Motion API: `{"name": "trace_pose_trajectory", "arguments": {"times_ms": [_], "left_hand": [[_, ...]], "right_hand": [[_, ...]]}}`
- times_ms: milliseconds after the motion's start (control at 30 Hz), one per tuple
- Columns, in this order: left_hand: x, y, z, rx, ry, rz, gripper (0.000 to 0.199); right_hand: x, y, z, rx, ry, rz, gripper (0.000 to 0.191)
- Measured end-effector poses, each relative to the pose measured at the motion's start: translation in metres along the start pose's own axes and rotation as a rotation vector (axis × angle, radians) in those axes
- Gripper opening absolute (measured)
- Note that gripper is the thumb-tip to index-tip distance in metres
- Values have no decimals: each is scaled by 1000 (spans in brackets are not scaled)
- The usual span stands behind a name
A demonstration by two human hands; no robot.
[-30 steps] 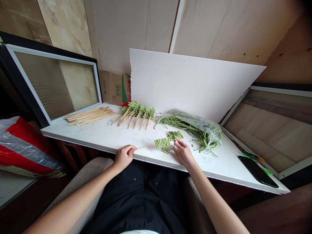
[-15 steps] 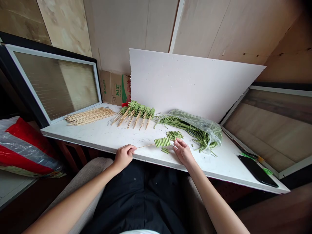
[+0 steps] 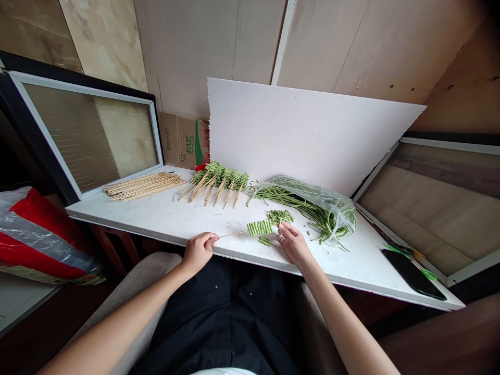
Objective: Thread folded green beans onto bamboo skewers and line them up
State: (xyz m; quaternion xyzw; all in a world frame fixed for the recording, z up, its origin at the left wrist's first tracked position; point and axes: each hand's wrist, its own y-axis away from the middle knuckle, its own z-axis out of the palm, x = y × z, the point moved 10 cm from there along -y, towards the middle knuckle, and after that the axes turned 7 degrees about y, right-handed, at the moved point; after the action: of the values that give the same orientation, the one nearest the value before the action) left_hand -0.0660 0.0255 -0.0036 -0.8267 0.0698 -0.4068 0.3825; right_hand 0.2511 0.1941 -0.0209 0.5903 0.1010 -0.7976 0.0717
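Observation:
My left hand (image 3: 199, 251) is closed on the bare end of a thin wooden skewer (image 3: 233, 234). Several short green bean pieces (image 3: 259, 227) sit side by side on the skewer's other half. My right hand (image 3: 292, 240) is at the far end of that row, thumb and fingers pinched; what lies between its fingertips is too small to make out. Two or three loose cut pieces (image 3: 265, 241) lie just below the row. Behind my right fingertips is a small pile of cut beans (image 3: 279, 216) on the white table (image 3: 164, 221).
Bare skewers (image 3: 144, 186) lie at the left. Filled bean skewers (image 3: 221, 178) are stacked beside them, before a cardboard box (image 3: 182, 140). Long beans (image 3: 300, 203) spill from a clear bag at the right. A black phone (image 3: 413, 273) and scissors (image 3: 402, 247) lie near the right edge.

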Motion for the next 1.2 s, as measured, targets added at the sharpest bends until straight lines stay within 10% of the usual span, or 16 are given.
{"name": "trace_pose_trajectory", "arguments": {"times_ms": [1200], "left_hand": [[16, 12, 2, 18, 38, 159, 39]], "right_hand": [[0, -1, 8, -38, 120, -53, 38]]}}
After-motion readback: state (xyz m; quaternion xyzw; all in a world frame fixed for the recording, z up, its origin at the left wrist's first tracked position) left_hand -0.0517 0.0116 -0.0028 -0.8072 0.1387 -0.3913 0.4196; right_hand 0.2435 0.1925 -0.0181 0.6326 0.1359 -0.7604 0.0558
